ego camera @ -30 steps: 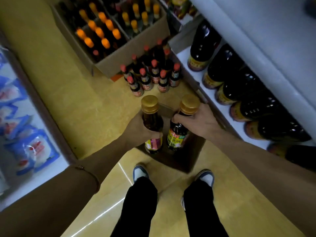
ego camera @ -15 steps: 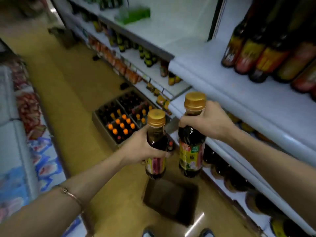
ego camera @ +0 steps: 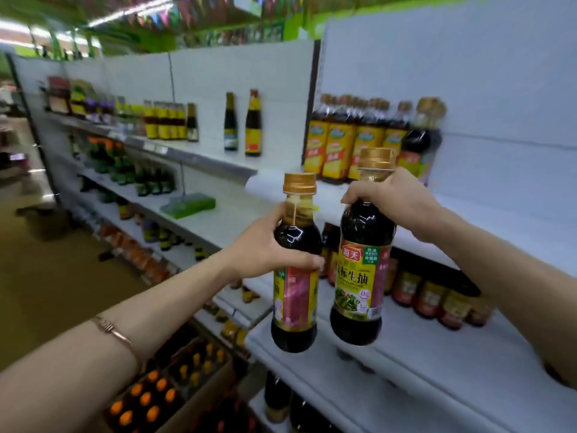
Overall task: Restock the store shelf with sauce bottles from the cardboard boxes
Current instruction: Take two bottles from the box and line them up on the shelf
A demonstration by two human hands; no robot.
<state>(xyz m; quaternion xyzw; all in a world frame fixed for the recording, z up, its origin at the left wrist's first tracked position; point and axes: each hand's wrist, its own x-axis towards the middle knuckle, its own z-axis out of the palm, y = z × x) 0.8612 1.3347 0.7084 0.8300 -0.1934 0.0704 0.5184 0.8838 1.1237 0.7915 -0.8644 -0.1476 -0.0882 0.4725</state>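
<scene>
Hands: our left hand (ego camera: pixel 265 245) grips one sauce bottle (ego camera: pixel 295 264); our right hand (ego camera: pixel 390 201) holds another bottle (ego camera: pixel 362 264) by the neck.
Room: bare shelf (ego camera: pixel 437 354) just behind.
Around: jars (ego camera: pixel 437 295) at right, cardboard box (ego camera: pixel 175 398) below.

Both hands (ego camera: pixel 262 245) (ego camera: pixel 390 203) raised, fingers curled.

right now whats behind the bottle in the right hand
Dark bottles and red-labelled jars on the white shelf. The held bottle hides whatever stands directly behind it.
</scene>
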